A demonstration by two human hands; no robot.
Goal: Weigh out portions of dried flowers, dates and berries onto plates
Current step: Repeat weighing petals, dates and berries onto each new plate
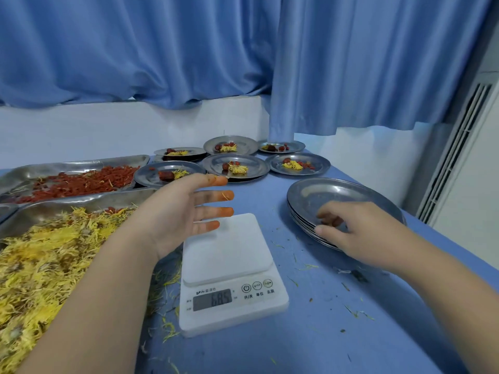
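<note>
A white digital scale sits on the blue table with nothing on its platform; the display shows digits. My left hand hovers above the scale's far left corner, fingers spread and straight, tips stained orange, holding nothing. My right hand pinches the near rim of the top plate of a stack of empty metal plates to the right. A tray of yellow dried flowers lies at the left, with a tray of red berries behind it.
Several filled metal plates with flowers, a date and berries stand at the back of the table near the white wall. Blue curtains hang behind. Loose petals litter the table around the scale. A white vented unit stands at the right.
</note>
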